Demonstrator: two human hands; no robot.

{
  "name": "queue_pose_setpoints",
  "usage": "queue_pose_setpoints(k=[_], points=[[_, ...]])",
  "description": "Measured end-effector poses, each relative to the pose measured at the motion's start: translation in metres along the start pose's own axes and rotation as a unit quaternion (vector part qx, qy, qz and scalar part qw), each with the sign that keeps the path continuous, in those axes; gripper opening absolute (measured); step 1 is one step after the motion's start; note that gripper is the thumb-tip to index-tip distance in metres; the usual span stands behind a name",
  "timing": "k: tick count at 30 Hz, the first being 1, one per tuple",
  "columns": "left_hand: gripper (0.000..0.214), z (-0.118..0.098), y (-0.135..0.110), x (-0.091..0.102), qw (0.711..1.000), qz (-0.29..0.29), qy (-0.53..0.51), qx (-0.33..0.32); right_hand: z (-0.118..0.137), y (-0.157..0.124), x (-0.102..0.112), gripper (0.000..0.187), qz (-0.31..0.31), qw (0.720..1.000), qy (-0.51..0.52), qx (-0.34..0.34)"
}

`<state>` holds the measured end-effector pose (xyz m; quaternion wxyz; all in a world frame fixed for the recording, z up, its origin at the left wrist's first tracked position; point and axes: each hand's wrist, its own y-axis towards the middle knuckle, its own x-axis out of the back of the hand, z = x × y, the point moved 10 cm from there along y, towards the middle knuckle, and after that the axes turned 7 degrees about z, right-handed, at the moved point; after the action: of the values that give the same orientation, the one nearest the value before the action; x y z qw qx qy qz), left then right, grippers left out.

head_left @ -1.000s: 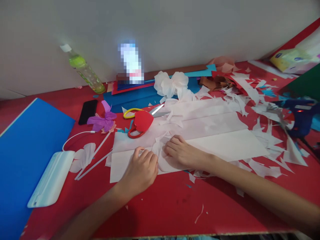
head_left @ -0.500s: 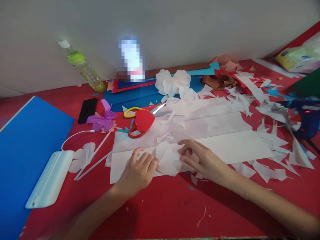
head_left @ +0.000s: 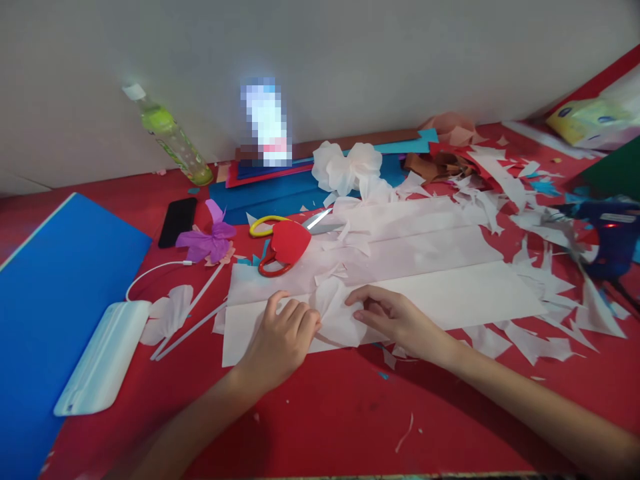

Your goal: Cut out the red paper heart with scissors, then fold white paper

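My left hand (head_left: pixel 283 337) rests curled on the left side of a small crumpled white tissue piece (head_left: pixel 339 319), fingertips pressing it down. At the piece's right edge my right hand (head_left: pixel 395 319) pinches it with bent fingers. The piece lies on a long white paper sheet (head_left: pixel 450 290) spread over the red table (head_left: pixel 325 413). Just beyond the hands lie scissors (head_left: pixel 275 243) with red and yellow handles, partly covered by a red heart shape.
A blue board (head_left: pixel 55 293) and a white power bank (head_left: pixel 100 363) lie at the left, with a black phone (head_left: pixel 177 221), purple paper flower (head_left: pixel 207 241) and green bottle (head_left: pixel 173 143). White paper flowers (head_left: pixel 345 167), scraps and a blue glue gun (head_left: pixel 610 233) are on the right.
My right hand lifted off the tissue piece, slid right, then came back to its right edge. My left hand stayed put on the left side.
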<state>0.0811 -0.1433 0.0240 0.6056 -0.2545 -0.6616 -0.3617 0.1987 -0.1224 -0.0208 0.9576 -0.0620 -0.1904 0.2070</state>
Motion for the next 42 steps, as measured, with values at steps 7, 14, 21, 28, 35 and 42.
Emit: queue_pose_setpoints(k=[7, 14, 21, 28, 35, 42], points=[[0.014, 0.001, 0.001, -0.003, 1.000, 0.013, -0.007, 0.005, 0.000, 0.002, -0.004, 0.016, -0.007, 0.999, -0.037, 0.008], [0.014, 0.002, 0.001, -0.007, 1.000, 0.019, -0.010, 0.007, 0.008, 0.001, -0.006, 0.010, -0.008, 0.996, -0.075, 0.049], [0.014, 0.002, 0.001, -0.007, 0.999, 0.025, -0.014, 0.013, 0.016, 0.000, -0.004, 0.011, -0.039, 0.990, -0.105, 0.086], [0.015, 0.002, 0.000, -0.012, 0.999, 0.039, -0.003, 0.014, 0.022, -0.006, -0.003, 0.012, -0.104, 0.949, -0.268, 0.127], [0.017, 0.001, 0.001, -0.016, 0.998, 0.056, 0.001, 0.014, 0.027, -0.005, -0.011, 0.011, -0.081, 0.928, -0.337, 0.135], [0.018, 0.003, 0.003, -0.014, 0.998, 0.056, 0.010, 0.012, 0.030, -0.002, -0.013, 0.014, -0.065, 0.921, -0.356, 0.142]])
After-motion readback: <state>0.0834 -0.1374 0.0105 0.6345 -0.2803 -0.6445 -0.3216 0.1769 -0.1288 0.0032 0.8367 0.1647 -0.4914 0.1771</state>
